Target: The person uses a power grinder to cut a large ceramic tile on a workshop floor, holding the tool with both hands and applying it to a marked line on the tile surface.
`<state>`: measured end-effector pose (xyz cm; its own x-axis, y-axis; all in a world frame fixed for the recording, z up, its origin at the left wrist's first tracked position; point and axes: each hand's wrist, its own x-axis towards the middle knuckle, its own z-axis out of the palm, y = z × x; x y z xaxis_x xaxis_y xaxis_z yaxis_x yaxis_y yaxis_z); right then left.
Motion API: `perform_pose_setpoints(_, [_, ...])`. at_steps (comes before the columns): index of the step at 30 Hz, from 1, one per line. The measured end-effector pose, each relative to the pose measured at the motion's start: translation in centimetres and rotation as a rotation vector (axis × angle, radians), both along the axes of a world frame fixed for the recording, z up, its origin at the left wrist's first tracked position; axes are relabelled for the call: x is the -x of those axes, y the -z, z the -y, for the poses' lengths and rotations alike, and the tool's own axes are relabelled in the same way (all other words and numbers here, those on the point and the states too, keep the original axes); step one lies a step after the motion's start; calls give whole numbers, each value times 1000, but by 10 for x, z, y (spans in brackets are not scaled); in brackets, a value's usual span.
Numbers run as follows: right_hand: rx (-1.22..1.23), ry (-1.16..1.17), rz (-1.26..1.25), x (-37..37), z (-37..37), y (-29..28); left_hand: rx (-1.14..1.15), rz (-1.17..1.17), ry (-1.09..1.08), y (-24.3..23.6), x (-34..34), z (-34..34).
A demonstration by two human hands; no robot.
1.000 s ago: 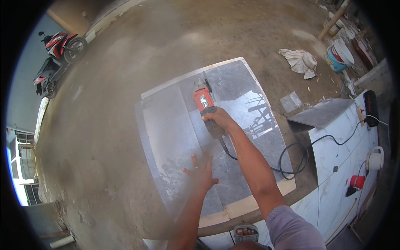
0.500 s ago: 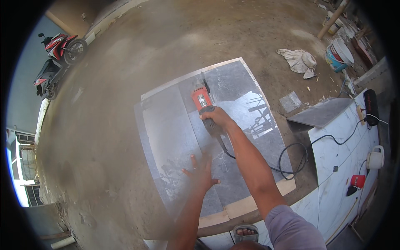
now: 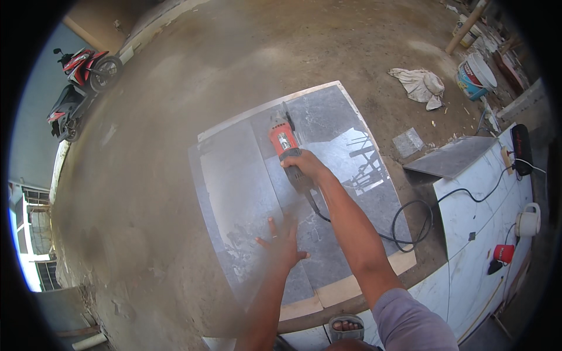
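My right hand (image 3: pixel 303 165) is wrapped round the dark rear body of a red and black angle grinder (image 3: pixel 283 140). The grinder's disc, at its far end, meets the far part of a grey tile (image 3: pixel 316 114); a hazy patch of dust hangs there. Fingers spread, my left hand (image 3: pixel 283 244) lies flat on the near part of the grey tiles, across a line running lengthwise between two pieces. A smudge blurs part of that hand and forearm. From the grinder's rear a black power cord (image 3: pixel 393 219) loops off to the right.
White marbled tiles (image 3: pixel 468 257) at right carry a leaning grey tile (image 3: pixel 451 157), a black case (image 3: pixel 521 149), a white jug (image 3: pixel 528 221) and a red cup (image 3: pixel 503 253). Beyond lie a cloth (image 3: pixel 418 86) and a bucket (image 3: pixel 475 76). A motorcycle (image 3: pixel 82 88) stands far left.
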<state>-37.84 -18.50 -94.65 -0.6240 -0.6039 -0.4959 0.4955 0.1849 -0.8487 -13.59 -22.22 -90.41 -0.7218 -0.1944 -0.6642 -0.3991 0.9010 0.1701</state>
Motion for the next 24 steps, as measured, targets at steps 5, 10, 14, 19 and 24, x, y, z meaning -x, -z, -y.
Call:
perform_pose_setpoints(5, [-35,-23,101,0,2,-8,2,0,-4,-1,-1,1])
perform_pose_setpoints(10, [-25,-12,14,-8,-5,1,17,1,12,1,-1,1])
perform_pose_setpoints(14, [-17,-6,-54,-16,-11,5,25,-5,19,2,-2,1])
perform_pose_setpoints(19, [17,-1,-37,-13,-8,7,24,0,14,-1,-1,0])
perform_pose_setpoints(24, [-1,-7,-9,-5,-6,7,3,11,0,0,1,-1])
